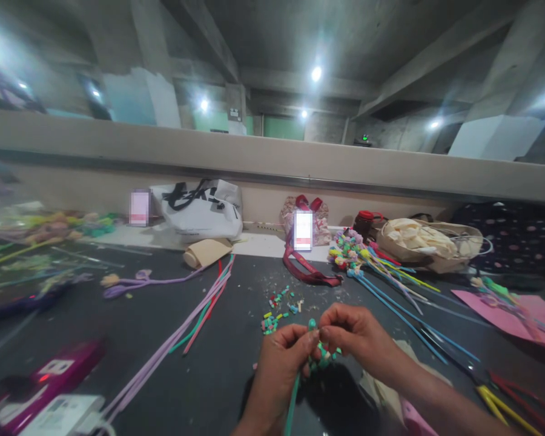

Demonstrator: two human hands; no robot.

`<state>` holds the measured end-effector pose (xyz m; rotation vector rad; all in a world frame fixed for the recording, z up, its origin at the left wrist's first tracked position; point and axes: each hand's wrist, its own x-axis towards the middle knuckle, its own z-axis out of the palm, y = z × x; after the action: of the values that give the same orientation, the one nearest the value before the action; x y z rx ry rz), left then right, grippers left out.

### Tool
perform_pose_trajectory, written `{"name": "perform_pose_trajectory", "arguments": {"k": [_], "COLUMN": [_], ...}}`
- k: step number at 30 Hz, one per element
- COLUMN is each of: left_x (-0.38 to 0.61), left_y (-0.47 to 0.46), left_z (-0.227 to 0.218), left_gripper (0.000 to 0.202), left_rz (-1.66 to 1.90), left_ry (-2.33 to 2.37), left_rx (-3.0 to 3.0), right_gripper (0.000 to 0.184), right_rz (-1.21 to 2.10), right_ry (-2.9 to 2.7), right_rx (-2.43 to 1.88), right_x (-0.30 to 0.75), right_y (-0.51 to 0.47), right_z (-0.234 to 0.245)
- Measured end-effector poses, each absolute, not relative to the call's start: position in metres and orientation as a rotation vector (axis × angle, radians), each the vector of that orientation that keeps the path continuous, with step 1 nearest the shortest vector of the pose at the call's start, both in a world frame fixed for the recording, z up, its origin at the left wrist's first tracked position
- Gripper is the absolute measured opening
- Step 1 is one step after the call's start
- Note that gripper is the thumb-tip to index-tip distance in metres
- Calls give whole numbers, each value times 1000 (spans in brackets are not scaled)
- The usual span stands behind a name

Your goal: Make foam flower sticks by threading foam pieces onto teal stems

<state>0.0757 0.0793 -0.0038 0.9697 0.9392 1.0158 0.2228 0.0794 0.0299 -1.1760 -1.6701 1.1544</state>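
Observation:
My left hand (284, 363) is closed in a pinch around a green pipe cleaner (292, 406). Its rounded tip pokes up between the fingers, and the rest hangs down toward me. Right beside that tip, my right hand (361, 333) has thumb and forefinger pressed together, touching the left fingertips; whatever they pinch is hidden. Small cut pieces (269, 326) in green, yellow, red and pink are scattered just beyond my hands. More green pieces (322, 357) show beneath the fingers.
Lilac, green and red pipe cleaners (200, 309) lie at left, near a magenta device (49, 381). Bunched colourful flowers (347, 248) with long stems lie at back right. Yellow-handled scissors (485, 393) rest at right. A white bag (204, 212) stands against the low wall.

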Motion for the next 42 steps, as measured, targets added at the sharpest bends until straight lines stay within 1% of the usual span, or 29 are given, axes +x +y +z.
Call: {"name": "perform_pose_trajectory", "arguments": {"k": [5, 11, 21, 24, 30, 33, 42], "left_x": [77, 79, 81, 81, 82, 83, 82], "left_y": [78, 79, 80, 80, 79, 78, 76], "left_z": [-8, -12, -13, -11, -12, -11, -9], "left_gripper": [31, 26, 27, 25, 25, 25, 24], "left_rz": [920, 867, 799, 796, 796, 805, 775], "left_ry": [1012, 1021, 1056, 1063, 1117, 1149, 1258], "left_rx": [1001, 1072, 1130, 1157, 1218, 1276, 1441], "right_gripper": [10, 5, 6, 7, 7, 8, 10], "right_rz": [1190, 1146, 1094, 1008, 682, 577, 465], "right_ry": [-1665, -1734, -1845, -1913, -2086, -2161, -2222], "right_rx": [-1203, -1241, -1281, -1293, -1368, -1375, -1373], "right_x": [234, 238, 241, 242, 240, 238, 236], "right_y": [80, 79, 82, 81, 79, 78, 77], "right_z": [36, 39, 33, 32, 31, 32, 31]}}
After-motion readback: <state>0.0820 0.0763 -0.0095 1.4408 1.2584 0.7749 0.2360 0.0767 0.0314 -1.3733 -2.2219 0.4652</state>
